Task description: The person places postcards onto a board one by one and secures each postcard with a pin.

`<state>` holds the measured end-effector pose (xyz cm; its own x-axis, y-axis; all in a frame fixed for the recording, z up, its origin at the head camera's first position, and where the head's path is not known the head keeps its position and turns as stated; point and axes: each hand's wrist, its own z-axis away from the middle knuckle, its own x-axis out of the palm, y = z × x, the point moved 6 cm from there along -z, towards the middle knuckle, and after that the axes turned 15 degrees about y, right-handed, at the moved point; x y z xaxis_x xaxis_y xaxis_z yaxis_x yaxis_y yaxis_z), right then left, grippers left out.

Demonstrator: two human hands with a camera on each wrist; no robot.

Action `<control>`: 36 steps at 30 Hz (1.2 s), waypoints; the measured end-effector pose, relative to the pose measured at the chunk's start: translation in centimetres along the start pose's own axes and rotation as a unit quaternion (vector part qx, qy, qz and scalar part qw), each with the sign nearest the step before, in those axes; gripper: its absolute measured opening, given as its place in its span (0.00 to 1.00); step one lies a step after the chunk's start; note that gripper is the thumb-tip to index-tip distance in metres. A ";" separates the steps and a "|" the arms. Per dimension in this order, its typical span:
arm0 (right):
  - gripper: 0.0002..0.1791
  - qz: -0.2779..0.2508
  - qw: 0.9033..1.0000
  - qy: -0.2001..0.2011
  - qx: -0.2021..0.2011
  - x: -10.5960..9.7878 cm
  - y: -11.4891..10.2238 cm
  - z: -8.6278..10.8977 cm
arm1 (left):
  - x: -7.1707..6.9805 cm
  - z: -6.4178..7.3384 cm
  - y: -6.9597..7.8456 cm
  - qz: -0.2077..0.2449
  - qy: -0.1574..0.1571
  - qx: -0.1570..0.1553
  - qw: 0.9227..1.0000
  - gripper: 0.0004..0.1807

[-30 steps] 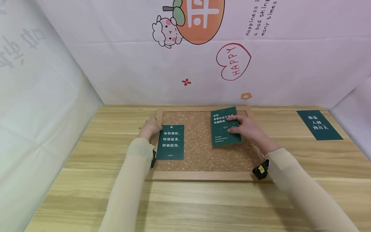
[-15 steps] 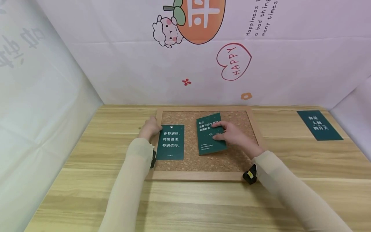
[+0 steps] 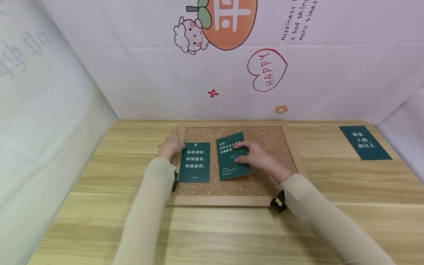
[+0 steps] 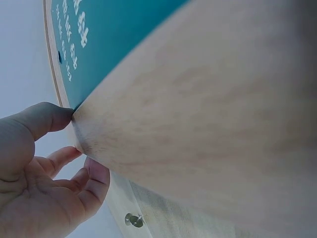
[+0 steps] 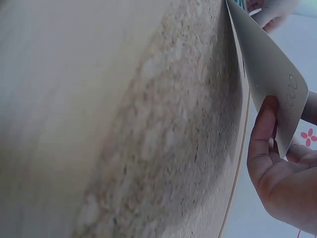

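Note:
A wood-framed cork board (image 3: 265, 187) lies on the table. Gripping its left frame edge is my left hand (image 3: 171, 147), thumb on top beside the corner of a dark green card (image 3: 195, 173) with white writing. A round tack (image 3: 195, 144) sits at that card's top middle. Just right of it, a second green card (image 3: 232, 171) is pinched at its right side by my right hand (image 3: 260, 160). In the right wrist view, this card's pale back (image 5: 262, 59) shows; it tilts, its far edge low at the cork and the pinched side raised.
A third green card (image 3: 366, 143) lies on the table (image 3: 212, 235) at the right. In the left wrist view, a small metal piece (image 4: 133, 220) shows below the hand. White printed cloth (image 3: 149, 84) stands behind and at both sides.
My right hand has carried its green card leftward and slightly nearer to me, from the board's right part to beside the tacked card. My left hand has stayed at the frame edge.

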<state>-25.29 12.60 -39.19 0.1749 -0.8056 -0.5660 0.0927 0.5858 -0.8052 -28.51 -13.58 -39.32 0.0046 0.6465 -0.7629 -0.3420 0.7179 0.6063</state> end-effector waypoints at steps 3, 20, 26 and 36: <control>0.26 0.000 1.000 -0.004 -0.001 0.4 -0.1 0.1 | 0.0 0.0 0.0 0.001 0.000 0.000 1.000 0.28; 0.28 0.056 0.998 0.005 -0.004 1.3 0.6 0.0 | -0.1 0.0 0.0 0.007 -0.002 -0.002 1.000 0.27; 0.29 0.078 0.997 0.009 -0.007 1.3 0.7 0.0 | 0.0 -0.3 -0.1 0.002 -0.003 -0.003 1.000 0.30; 0.30 0.124 0.992 0.017 -0.016 1.2 0.5 0.1 | 0.1 -0.4 -0.1 0.003 -0.007 -0.007 1.000 0.29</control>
<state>-24.91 11.92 -40.24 0.1545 -0.6399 -0.7528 0.0205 0.7639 -0.6451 -28.89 -13.70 -39.58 0.0153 0.6541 -0.7563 -0.3549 0.7107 0.6075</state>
